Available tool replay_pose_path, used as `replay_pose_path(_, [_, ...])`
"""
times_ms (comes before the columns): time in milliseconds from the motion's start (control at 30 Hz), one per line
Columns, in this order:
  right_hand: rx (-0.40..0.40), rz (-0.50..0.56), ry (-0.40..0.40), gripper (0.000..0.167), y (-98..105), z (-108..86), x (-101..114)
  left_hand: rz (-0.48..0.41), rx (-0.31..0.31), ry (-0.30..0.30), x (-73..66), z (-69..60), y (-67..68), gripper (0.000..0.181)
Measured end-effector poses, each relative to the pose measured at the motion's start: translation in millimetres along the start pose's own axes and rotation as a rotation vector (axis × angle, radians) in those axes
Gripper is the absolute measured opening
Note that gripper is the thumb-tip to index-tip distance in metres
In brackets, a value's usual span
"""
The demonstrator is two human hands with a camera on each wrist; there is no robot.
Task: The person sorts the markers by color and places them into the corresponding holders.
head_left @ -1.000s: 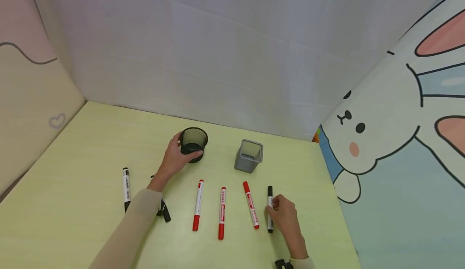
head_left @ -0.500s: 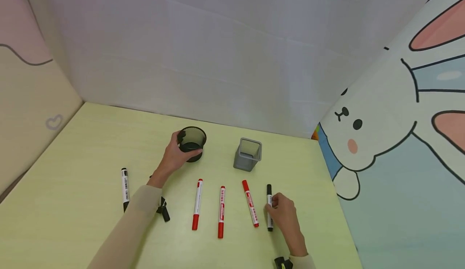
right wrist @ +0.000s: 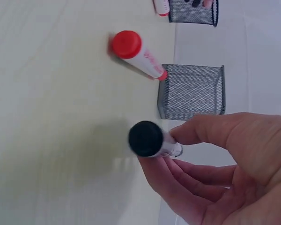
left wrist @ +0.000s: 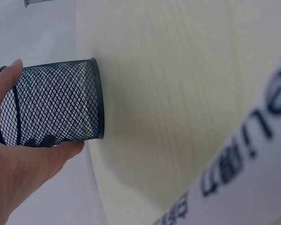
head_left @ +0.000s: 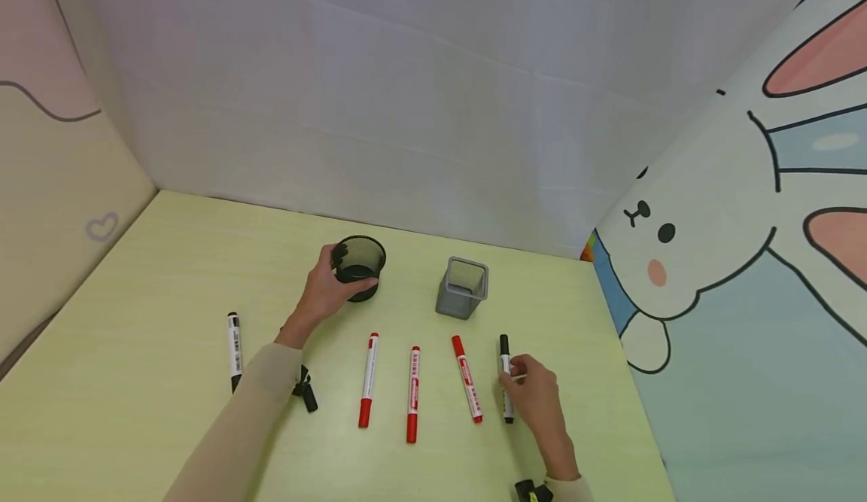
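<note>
My left hand [head_left: 323,293] is curled round the round black mesh cup [head_left: 360,267] at the back; in the left wrist view the fingers and thumb lie on the mesh wall of this cup [left wrist: 58,101]. On the right, my right hand [head_left: 538,397] pinches a black-capped white marker [head_left: 504,345] between thumb and fingers. The right wrist view shows the marker's black end [right wrist: 145,138] towards the camera, with the right hand [right wrist: 225,164] behind it. A square grey mesh cup [head_left: 461,289] stands between the two hands, farther back than the marker.
Red-capped markers [head_left: 467,381] [head_left: 414,393] [head_left: 369,378] lie in the middle of the table. At the left are a black-capped marker [head_left: 234,344] and another black one [head_left: 309,397], partly hidden by the left forearm. A pale curtain [head_left: 379,95] hangs behind.
My right hand has moved slightly away from me with the marker in its pinch, and the marker has shifted with it. The left hand stays on the black cup.
</note>
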State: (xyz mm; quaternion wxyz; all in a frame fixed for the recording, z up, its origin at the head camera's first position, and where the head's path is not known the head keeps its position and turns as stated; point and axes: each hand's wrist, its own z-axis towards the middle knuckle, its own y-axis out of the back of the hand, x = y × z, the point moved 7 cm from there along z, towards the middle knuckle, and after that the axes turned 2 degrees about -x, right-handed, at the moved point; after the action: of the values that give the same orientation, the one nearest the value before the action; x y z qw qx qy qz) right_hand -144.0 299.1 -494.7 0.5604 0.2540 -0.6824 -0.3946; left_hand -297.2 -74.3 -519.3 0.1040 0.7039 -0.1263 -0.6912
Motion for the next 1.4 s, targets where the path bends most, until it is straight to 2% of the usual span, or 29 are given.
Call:
replay_pose_path(300, [0.067,0.175,0.011,0.031,11.4,-0.4,9.9,-0.018,-0.013,-0.016,5.5,-3.4,-1.6,0.096])
replay_pose_path(500, [0.084,0.242,0.003,0.032,18.4,-0.6,18.8,-0.019,-0.010,-0.006,6.6,-6.3,-2.4,0.098])
replay_pose_path(933, [0.068,0.359,0.035,0.038,28.9,4.1,48.0,-0.032,-0.015,-0.011,5.8,-5.7,-1.9,0.096])
replay_pose_path(1133, [0.043,0.424,0.079,0.037,29.8,12.6,64.0,-0.033,-0.021,-0.014,1.5,-5.9,1.4,0.097])
replay_pose_path(1400, [0.007,0.519,0.141,0.034,25.7,19.8,81.8,-0.043,-0.010,-0.008,3.1,-7.6,-1.2,0.096])
